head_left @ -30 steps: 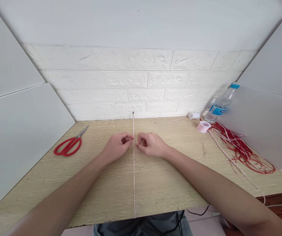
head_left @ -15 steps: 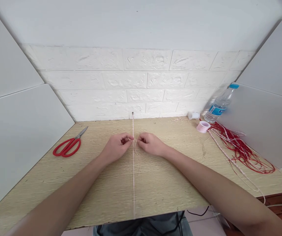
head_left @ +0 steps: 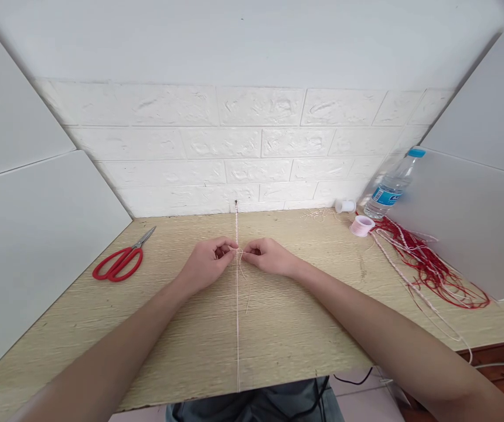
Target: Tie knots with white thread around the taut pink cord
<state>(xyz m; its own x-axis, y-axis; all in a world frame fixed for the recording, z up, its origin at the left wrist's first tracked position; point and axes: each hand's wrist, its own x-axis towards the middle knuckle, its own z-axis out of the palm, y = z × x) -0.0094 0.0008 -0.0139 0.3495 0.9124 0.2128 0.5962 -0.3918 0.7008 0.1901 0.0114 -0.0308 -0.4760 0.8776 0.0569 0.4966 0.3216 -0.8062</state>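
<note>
A pale pink cord (head_left: pixel 237 328) runs taut from a small hole at the foot of the brick wall toward me, past the table's front edge. Its far stretch is a thicker, twisted or knotted braid (head_left: pixel 236 223). Just below that braid, my left hand (head_left: pixel 210 261) pinches a thin thread against the cord between thumb and forefinger. My right hand (head_left: pixel 267 256), close by on the other side, is closed in a pinch on the same fine thread (head_left: pixel 247 296), whose loose tail curls down onto the table. The exact crossing of the strands is too small to make out.
Red-handled scissors (head_left: pixel 120 264) lie at the left. On the right are a pink thread spool (head_left: pixel 361 225), a white spool (head_left: pixel 346 206), a water bottle (head_left: pixel 388 190) and a tangle of red cords (head_left: pixel 441 272). White panels flank the wooden table (head_left: pixel 181 346).
My right hand has drawn slightly closer to the left one at the cord. The left hand keeps its pinch. The whole view has shifted a little.
</note>
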